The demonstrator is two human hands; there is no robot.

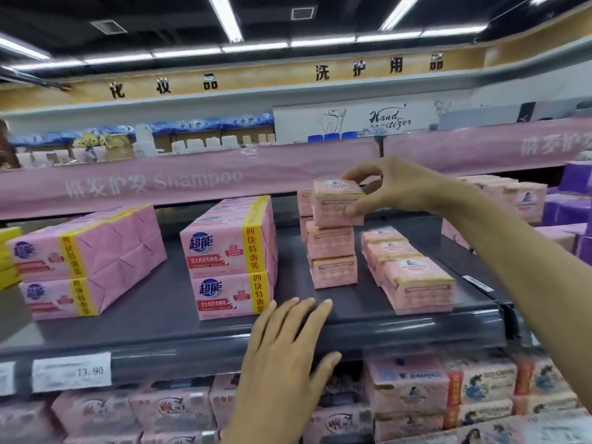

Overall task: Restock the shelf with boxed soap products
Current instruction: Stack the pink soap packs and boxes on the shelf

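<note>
My right hand grips a small pink soap box by its top and side, on top of a stack of two like boxes on the dark grey shelf. A row of the same pink boxes lies just right of the stack. My left hand rests flat on the shelf's front edge with fingers straight, holding nothing.
Two stacks of large pink wrapped soap packs stand at the middle and left of the shelf. A pink Shampoo banner runs above. A price tag sits on the shelf rail. More soap packs fill the shelf below.
</note>
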